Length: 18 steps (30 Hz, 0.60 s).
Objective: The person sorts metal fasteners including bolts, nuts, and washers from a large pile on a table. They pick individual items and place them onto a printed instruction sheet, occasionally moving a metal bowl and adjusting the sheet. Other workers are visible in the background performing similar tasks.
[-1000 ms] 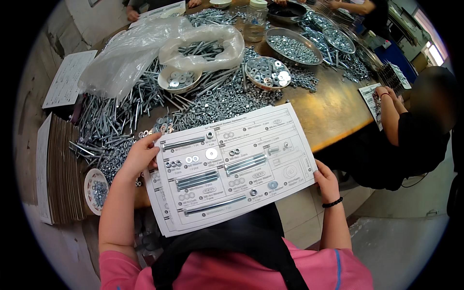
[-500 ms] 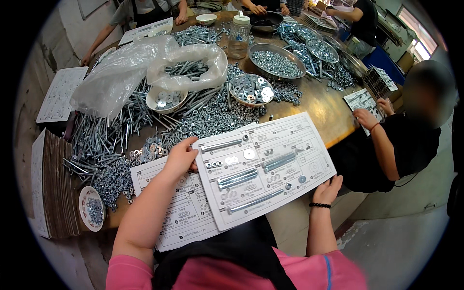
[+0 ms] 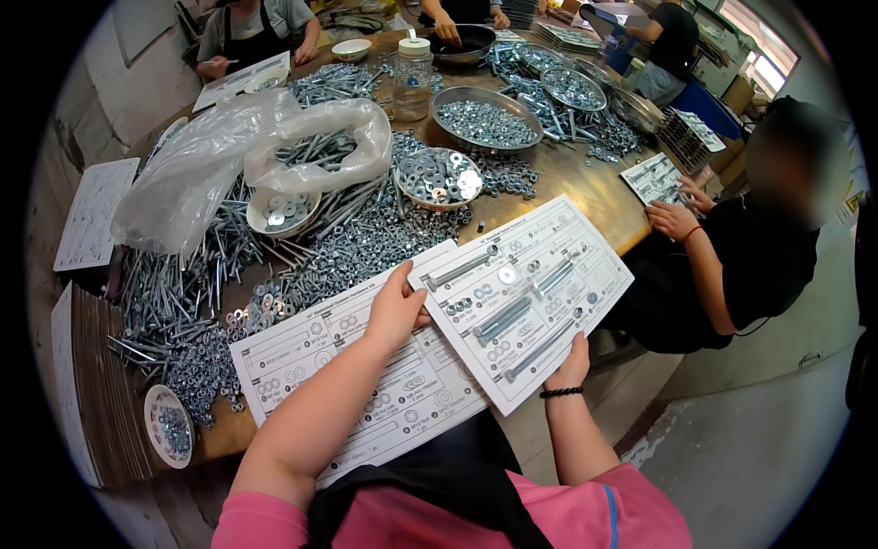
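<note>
Between my two hands I hold a white printed hardware board (image 3: 599, 291), tilted to the right. Long bolts (image 3: 502, 320), a flat washer (image 3: 506, 275) and several nuts sit on its printed outlines. My left hand (image 3: 399, 304) is closed on the board's left edge, the thumb on top. My right hand (image 3: 571, 364) grips the lower right edge from underneath, with its fingers mostly hidden. Under my left forearm lies a second printed board (image 3: 285, 355), bare of hardware where it shows. It rests partly on the table edge and above my lap.
Loose bolts, nuts (image 3: 375, 242) and washers heap over the table (image 3: 521, 212). Around them stand a bowl of washers (image 3: 439, 178), a metal pan of nuts (image 3: 487, 119), a plastic bag (image 3: 315, 137) and a jar (image 3: 412, 82). Stacked boards (image 3: 87, 384) are at left; a co-worker (image 3: 777, 247) sits right.
The held board has shifted right and turned, its right side swinging upward. More of the board beneath is uncovered. My right hand has moved left along the lower edge.
</note>
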Tool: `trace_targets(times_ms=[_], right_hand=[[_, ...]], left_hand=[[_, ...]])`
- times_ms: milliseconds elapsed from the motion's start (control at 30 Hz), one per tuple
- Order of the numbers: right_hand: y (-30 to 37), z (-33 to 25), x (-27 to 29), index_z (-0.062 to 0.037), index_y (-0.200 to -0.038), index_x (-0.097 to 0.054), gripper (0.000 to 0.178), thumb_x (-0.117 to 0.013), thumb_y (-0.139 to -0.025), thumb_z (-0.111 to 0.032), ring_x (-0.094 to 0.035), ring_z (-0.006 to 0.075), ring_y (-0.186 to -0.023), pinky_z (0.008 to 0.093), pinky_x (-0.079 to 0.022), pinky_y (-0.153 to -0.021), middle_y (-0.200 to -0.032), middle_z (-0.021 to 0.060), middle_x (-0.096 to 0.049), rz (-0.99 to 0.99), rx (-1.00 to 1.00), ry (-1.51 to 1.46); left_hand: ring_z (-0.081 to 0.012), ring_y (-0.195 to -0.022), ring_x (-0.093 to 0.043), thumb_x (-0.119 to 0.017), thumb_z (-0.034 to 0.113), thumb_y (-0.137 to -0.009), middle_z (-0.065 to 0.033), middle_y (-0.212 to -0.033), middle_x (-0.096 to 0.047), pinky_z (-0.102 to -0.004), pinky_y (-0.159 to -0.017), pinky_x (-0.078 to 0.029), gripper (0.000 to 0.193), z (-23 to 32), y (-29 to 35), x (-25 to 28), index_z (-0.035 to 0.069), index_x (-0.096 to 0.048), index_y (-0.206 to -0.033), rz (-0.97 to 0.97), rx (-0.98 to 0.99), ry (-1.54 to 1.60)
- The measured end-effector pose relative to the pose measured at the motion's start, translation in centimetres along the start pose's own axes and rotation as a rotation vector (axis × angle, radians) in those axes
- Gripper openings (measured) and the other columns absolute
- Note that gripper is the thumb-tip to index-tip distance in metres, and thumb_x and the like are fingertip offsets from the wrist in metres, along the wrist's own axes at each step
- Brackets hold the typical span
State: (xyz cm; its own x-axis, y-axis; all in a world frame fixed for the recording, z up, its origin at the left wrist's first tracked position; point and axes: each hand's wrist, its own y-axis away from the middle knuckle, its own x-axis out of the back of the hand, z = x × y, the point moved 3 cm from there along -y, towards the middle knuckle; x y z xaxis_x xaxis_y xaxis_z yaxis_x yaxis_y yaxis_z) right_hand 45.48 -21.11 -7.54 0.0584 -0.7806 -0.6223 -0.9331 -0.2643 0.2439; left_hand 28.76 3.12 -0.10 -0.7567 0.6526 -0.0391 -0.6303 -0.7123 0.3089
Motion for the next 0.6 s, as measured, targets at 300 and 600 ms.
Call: trace_targets(times_ms=[300, 600], right_hand=[[-10.3, -2.9, 2.1, 0.0038, -0.120, -0.042, 0.036, -0.032, -0.096, -0.020, -0.053, 0.0302, -0.103, 0.0406, -0.044, -0.087, -0.117, 0.0166, -0.051, 0.054, -0.075, -0.070], [-16.5, -3.4, 3.1, 0.0052, -0.118, -0.043, 0.034, -0.037, -0.095, -0.019, -0.054, 0.0276, -0.100, 0.0396, -0.046, -0.083, -0.114, 0.0158, -0.052, 0.103, 0.029, 0.011]], left_hand=[[-0.0151, -0.087, -0.058, -0.052, 0.001, -0.085, -0.0113, -0.112, -0.045, -0.0257, -0.070, -0.052, 0.049, -0.4, 5.1, 4.2, 0.001, -0.036, -0.131, -0.115, -0.249, -0.255], [-0.0144, -0.087, -0.056, -0.053, -0.003, -0.082, -0.0101, -0.110, -0.047, -0.0256, -0.073, -0.050, 0.043, -2.4, 9.0, 12.3, -0.001, -0.043, -0.124, 0.108, -0.307, -0.287]])
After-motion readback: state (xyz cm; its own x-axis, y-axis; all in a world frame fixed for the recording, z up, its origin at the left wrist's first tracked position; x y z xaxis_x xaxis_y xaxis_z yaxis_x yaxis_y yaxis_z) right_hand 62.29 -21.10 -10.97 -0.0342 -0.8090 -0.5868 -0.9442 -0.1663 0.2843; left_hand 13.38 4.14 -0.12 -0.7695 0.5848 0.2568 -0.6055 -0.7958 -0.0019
